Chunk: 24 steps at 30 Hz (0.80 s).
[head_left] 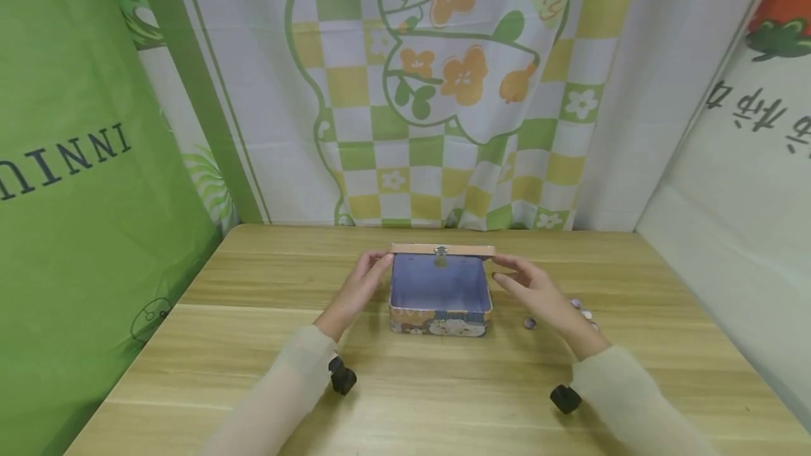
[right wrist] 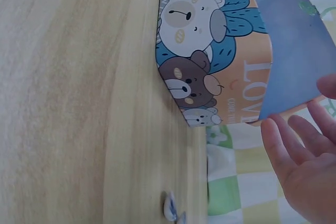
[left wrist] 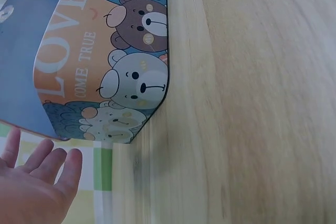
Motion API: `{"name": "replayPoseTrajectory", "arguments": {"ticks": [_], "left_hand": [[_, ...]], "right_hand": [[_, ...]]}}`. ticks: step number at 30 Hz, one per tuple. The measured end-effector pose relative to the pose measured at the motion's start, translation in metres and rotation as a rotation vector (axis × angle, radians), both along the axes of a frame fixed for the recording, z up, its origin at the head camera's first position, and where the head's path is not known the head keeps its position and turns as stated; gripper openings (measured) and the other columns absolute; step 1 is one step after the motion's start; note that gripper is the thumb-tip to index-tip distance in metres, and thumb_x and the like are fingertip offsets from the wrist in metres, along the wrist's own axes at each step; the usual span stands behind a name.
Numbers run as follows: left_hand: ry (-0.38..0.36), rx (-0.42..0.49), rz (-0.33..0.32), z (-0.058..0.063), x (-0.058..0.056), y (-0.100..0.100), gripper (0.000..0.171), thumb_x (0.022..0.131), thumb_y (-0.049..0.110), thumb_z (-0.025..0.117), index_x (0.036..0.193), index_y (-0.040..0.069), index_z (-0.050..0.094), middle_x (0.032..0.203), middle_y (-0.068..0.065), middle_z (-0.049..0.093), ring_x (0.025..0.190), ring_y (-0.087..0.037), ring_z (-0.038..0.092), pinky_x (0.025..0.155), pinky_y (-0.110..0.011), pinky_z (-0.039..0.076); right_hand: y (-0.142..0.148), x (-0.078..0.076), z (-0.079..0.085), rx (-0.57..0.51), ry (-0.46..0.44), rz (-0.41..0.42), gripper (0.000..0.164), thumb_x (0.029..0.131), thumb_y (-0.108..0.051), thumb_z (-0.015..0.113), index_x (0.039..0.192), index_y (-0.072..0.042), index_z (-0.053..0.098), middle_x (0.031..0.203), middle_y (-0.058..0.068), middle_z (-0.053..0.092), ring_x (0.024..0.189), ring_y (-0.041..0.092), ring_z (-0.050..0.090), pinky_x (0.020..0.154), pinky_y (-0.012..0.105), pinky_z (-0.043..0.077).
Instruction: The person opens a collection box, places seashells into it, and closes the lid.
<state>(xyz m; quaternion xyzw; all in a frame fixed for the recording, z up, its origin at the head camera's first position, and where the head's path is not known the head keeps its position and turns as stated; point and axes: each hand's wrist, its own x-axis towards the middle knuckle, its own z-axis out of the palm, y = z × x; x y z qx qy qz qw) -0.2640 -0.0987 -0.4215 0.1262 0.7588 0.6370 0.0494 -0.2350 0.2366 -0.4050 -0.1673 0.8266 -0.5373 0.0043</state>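
A tin box [head_left: 412, 321] printed with cartoon bears and the words "LOVE COME TRUE" stands on the table, its lid [head_left: 412, 250] raised on the far side. A bluish inside with nothing visible in it shows in the head view. My left hand [head_left: 361, 286] has its fingertips at the lid's left edge, fingers loosely extended. On the opposite side my right hand [head_left: 535, 294] touches the lid's right edge with its fingertips, the thumb apart from them. A metal clasp [head_left: 441, 250] sits mid-front on the lid.
Several small round pieces [head_left: 575, 303] lie on the wooden table [head_left: 266, 371] right of the box, one piece [head_left: 530, 323] apart from the others. A patterned curtain [head_left: 456, 181] hangs behind the table, with a green cloth [head_left: 95, 245] at left and a white cloth [head_left: 741, 231] at right.
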Motion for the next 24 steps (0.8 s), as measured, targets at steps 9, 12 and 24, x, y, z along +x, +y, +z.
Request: {"name": "replayPoseTrajectory", "arguments": {"ticks": [9,12,24], "left_hand": [[0.02,0.003,0.059,0.0,-0.01,0.006,0.07,0.099,0.065,0.043,0.142,0.009,0.041,0.146,-0.015,0.045,0.137,-0.032,0.041,0.11,-0.052,0.038],[0.043,0.008,0.057,0.0,-0.012,0.008,0.069,0.101,0.062,0.041,0.146,0.009,0.038,0.147,-0.017,0.044,0.137,-0.035,0.04,0.11,-0.054,0.038],[0.115,0.06,-0.012,-0.014,-0.031,0.009,0.069,0.105,0.06,0.027,0.156,0.012,0.03,0.16,-0.011,0.029,0.145,-0.034,0.029,0.115,-0.057,0.028]], "right_hand": [[-0.005,-0.009,-0.002,-0.058,0.021,0.057,0.055,0.107,-0.019,0.05,0.152,0.005,0.029,0.156,0.026,0.032,0.137,0.046,0.039,0.105,0.047,0.045],[-0.007,-0.015,-0.008,-0.08,0.041,0.053,0.056,0.107,-0.018,0.049,0.155,0.002,0.025,0.157,0.027,0.03,0.137,0.048,0.039,0.104,0.056,0.043],[-0.012,-0.034,-0.02,-0.096,0.049,0.055,0.065,0.108,-0.024,0.048,0.162,-0.011,0.013,0.163,0.021,0.019,0.14,0.049,0.032,0.111,0.059,0.034]]}}
